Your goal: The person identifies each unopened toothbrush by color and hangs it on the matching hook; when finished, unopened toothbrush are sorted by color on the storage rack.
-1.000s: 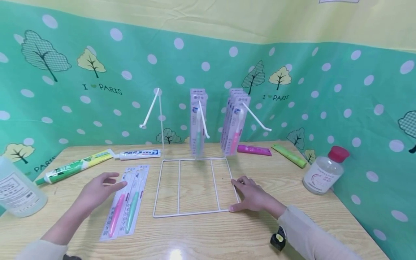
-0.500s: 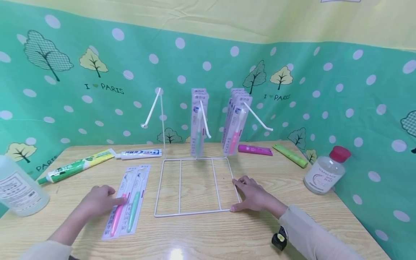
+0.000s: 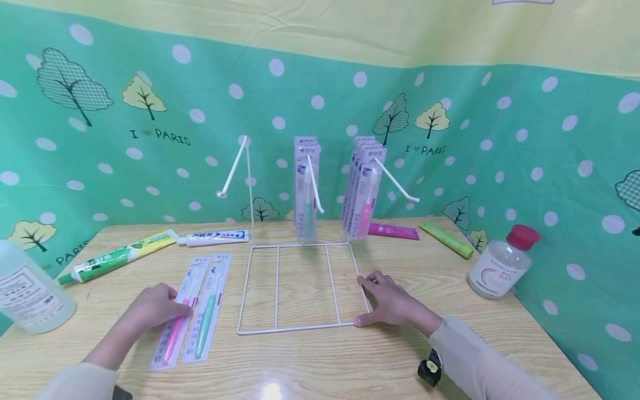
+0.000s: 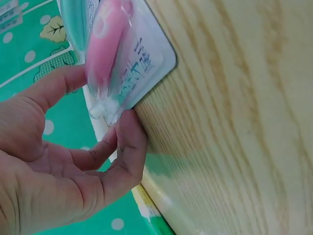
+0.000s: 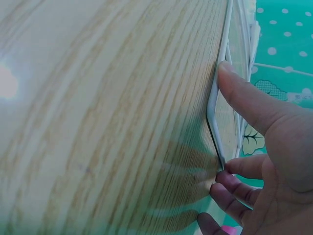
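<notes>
My left hand (image 3: 155, 305) pinches a packaged pink toothbrush (image 3: 172, 339) by its left edge on the table. In the left wrist view, the thumb presses the pink handle (image 4: 105, 46) while fingertips meet the pack's edge. Beside it lies a packaged green toothbrush (image 3: 204, 328), with a narrow gap between the packs. My right hand (image 3: 387, 300) grips the front right corner of a white wire display rack (image 3: 295, 328), thumb on the front wire and fingers at the side wire. Several toothbrush packs hang on the rack's middle hook (image 3: 314, 183) and right hook (image 3: 397, 180).
The rack's left hook (image 3: 232, 166) carries no packs. Toothpaste tubes lie behind: green-yellow (image 3: 120, 255), white (image 3: 215, 237), magenta (image 3: 394, 231) and lime green (image 3: 445, 239). A large clear bottle (image 3: 32, 294) stands left, a red-capped bottle (image 3: 500, 264) right. Patterned cloth (image 3: 310, 66) borders the table.
My left hand has come down onto the pink toothbrush pack and pinched it. That pack has shifted slightly left, off the green one. The right hand stays on the rack.
</notes>
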Available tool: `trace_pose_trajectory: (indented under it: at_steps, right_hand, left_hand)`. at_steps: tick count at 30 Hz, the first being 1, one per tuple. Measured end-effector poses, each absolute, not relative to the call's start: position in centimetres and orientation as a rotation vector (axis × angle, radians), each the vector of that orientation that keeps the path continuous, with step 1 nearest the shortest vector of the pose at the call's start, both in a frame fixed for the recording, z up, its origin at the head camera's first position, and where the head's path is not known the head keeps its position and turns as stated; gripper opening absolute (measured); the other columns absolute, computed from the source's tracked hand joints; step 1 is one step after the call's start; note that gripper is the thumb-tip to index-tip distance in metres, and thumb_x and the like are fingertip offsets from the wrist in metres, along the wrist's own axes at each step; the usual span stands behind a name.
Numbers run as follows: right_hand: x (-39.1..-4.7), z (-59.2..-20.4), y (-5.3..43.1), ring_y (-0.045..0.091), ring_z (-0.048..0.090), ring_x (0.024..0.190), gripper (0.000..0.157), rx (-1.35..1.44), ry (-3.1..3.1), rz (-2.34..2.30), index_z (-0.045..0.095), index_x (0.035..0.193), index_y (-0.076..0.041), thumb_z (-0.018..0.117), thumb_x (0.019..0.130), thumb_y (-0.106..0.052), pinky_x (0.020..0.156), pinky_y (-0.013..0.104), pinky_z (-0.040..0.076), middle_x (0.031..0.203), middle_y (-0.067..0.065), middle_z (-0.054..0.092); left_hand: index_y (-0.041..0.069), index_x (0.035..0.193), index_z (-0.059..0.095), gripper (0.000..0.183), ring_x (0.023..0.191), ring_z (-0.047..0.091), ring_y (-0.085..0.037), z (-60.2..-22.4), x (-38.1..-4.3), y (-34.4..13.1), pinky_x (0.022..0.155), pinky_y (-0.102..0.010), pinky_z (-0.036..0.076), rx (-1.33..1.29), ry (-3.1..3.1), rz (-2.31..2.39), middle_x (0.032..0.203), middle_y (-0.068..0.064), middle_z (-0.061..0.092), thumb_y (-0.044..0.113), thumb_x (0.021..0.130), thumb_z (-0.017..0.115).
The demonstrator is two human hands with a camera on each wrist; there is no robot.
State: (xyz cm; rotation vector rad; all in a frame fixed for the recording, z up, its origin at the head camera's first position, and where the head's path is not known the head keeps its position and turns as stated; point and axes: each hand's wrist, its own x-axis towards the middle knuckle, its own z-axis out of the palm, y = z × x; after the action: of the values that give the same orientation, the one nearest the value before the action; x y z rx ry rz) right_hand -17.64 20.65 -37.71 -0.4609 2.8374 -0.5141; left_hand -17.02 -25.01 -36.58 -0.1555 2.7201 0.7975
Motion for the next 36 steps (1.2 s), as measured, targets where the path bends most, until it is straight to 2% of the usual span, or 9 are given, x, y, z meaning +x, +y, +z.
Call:
trace_pose_trajectory:
  at_steps: [5,7,11,14,21,26,31,36]
  right_hand:
    - [-17.6,-37.7,20.7,0.029,0.035,0.119,0.098,-0.469,2.836,-0.508,0.033,0.141,-0.008,0.073,0.065,-0.055,0.097,0.048,0.032,0.131,0.009,0.037]
    - [-17.6,-37.6,20.7,0.029,0.036,0.119,0.098,-0.471,2.836,-0.509,0.033,0.141,-0.008,0.073,0.065,-0.055,0.097,0.048,0.033,0.131,0.009,0.037]
    - [-17.6,-37.6,20.6,0.029,0.036,0.119,0.098,-0.467,2.838,-0.508,0.033,0.141,-0.008,0.073,0.065,-0.054,0.097,0.048,0.033,0.131,0.01,0.037]
    - [-17.6,-37.7,20.7,0.029,0.035,0.119,0.098,-0.453,2.838,-0.502,0.033,0.141,-0.008,0.073,0.065,-0.054,0.097,0.048,0.032,0.131,0.01,0.037]
    - [-17.7,-37.7,20.7,0.029,0.036,0.12,0.099,-0.436,2.838,-0.504,0.033,0.141,-0.01,0.074,0.063,-0.055,0.097,0.048,0.033,0.131,0.01,0.037]
    - [-17.8,-37.8,20.7,0.029,0.036,0.119,0.099,-0.435,2.836,-0.505,0.033,0.141,-0.01,0.073,0.063,-0.055,0.097,0.048,0.033,0.131,0.009,0.037]
    - [-17.7,-37.9,20.7,0.028,0.036,0.119,0.099,-0.421,2.84,-0.513,0.033,0.141,-0.01,0.074,0.063,-0.055,0.097,0.048,0.033,0.131,0.008,0.037]
    - [-17.7,-37.9,20.7,0.028,0.036,0.119,0.098,-0.421,2.843,-0.512,0.033,0.141,-0.01,0.074,0.063,-0.054,0.097,0.047,0.033,0.13,0.008,0.038]
  left_hand:
    - [-0.006,0.092,0.06,0.04,0.052,0.044,-0.013,-36.6,-17.2,-25.2,0.048,-0.023,0.037,-0.215,2.652,0.863,0.068,-0.006,0.056,0.027,0.073,0.07]
    - [-0.009,0.097,0.058,0.044,0.055,0.047,-0.014,-36.5,-17.3,-25.3,0.05,-0.024,0.039,-0.231,2.635,0.892,0.071,-0.007,0.057,0.026,0.074,0.07]
    - [-0.016,0.115,0.04,0.067,0.07,0.054,-0.021,-36.4,-17.4,-25.7,0.059,-0.03,0.045,-0.252,2.621,0.913,0.085,-0.015,0.055,0.028,0.074,0.071]
    - [-0.017,0.123,0.032,0.081,0.079,0.054,-0.025,-36.3,-17.5,-26.0,0.065,-0.035,0.046,-0.238,2.618,0.901,0.094,-0.021,0.053,0.033,0.073,0.072]
    - [-0.016,0.119,0.047,0.079,0.093,0.051,-0.038,-35.0,-17.3,-26.5,0.075,-0.051,0.043,-0.133,2.686,0.802,0.107,-0.03,0.053,0.041,0.071,0.073]
    - [-0.014,0.12,0.047,0.071,0.09,0.053,-0.033,-33.5,-17.0,-26.2,0.072,-0.048,0.045,-0.111,2.712,0.818,0.108,-0.029,0.053,0.036,0.075,0.07]
    - [-0.013,0.121,0.048,0.07,0.094,0.054,-0.036,-31.9,-16.4,-25.3,0.072,-0.049,0.046,-0.042,2.752,0.868,0.11,-0.028,0.055,0.039,0.078,0.067]
    - [-0.009,0.117,0.054,0.066,0.085,0.057,-0.025,-30.2,-15.5,-22.9,0.069,-0.042,0.048,0.047,2.785,0.906,0.097,-0.014,0.063,0.043,0.079,0.066]
